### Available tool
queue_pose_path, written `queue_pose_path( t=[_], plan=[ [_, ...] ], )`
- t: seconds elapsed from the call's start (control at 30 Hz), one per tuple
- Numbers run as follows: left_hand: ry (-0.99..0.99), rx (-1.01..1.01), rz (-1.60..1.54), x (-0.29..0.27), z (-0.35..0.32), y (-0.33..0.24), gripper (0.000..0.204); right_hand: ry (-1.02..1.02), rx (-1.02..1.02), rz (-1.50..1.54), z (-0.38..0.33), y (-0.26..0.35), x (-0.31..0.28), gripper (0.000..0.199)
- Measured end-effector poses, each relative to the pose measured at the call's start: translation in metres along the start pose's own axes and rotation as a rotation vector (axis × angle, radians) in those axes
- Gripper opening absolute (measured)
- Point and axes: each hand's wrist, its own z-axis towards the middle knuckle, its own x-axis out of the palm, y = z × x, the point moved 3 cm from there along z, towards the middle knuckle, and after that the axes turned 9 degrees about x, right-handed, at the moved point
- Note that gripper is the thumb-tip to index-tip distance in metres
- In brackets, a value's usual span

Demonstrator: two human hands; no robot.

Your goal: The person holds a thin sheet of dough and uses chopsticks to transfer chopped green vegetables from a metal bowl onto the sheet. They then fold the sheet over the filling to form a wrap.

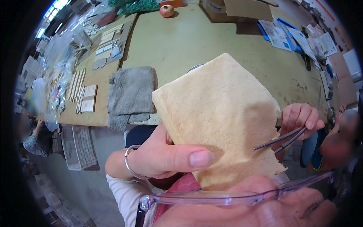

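A pale tan, pitted sheet [219,102], foam-like with a ragged right edge, is held up close over the table's near edge. My left hand [172,156] grips its lower left side, the thumb lying across the front and the other fingers hidden behind it. At the right, my right hand [300,116] is closed on dark metal tweezers [289,139]. One tweezer tip overlaps the face of the sheet near the ragged edge; whether it touches cannot be made out. Behind the sheet, a small part of a round dark rim [195,67] shows.
On the table [174,41] lie a grey towel [131,90], wooden sticks [89,98] and a pomegranate [166,11]. A cardboard box [236,10] and papers with blue folders [278,34] are at the back. White baskets [78,147] stand lower left. Other people are at both sides.
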Motion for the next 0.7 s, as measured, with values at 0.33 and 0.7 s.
queue_pose_path(
  t=[0.33,0.7],
  plan=[
    [-0.156,-0.014,-0.142,-0.001,0.001,-0.003,0.064,-0.056,-0.033,-0.025,-0.003,-0.007,0.003,0.036],
    [-0.195,-0.007,0.046,-0.012,0.014,-0.002,0.066,-0.032,0.013,-0.101,0.001,-0.004,0.0,0.035]
  ],
)
